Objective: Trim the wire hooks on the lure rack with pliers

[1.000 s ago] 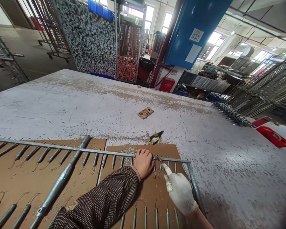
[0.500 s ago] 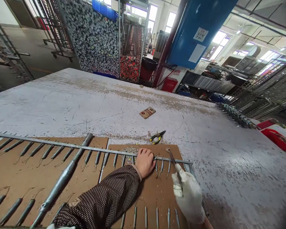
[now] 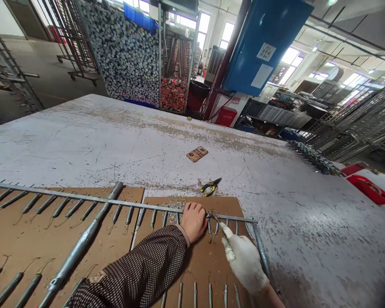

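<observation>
My bare left hand [image 3: 193,221] is closed over a thin square metal bar [image 3: 83,197], part of a grey rack frame with short coated pegs and bent wire hooks. Just to its right, my white-gloved right hand [image 3: 244,259] grips a slim dark metal tool [image 3: 217,220]. The tool's tip meets the bar beside my left fingers; its exact kind is not clear. A thick grey tube [image 3: 86,235] of the frame crosses the bar at the left. Beneath the frame lies brown cardboard [image 3: 115,252], scattered with small chips.
Yellow-and-black pliers [image 3: 211,187] lie just beyond the bar, with a printed card [image 3: 197,154] farther off on the worn white table [image 3: 141,141]. A red bin [image 3: 370,188] stands at the right edge, near a bristly bundle [image 3: 314,158]. Stacked rods [image 3: 131,60] fill a rack behind.
My right hand has moved left and down, bringing the tool's tip from above the bar onto it beside my left hand. My left hand keeps its hold on the bar.
</observation>
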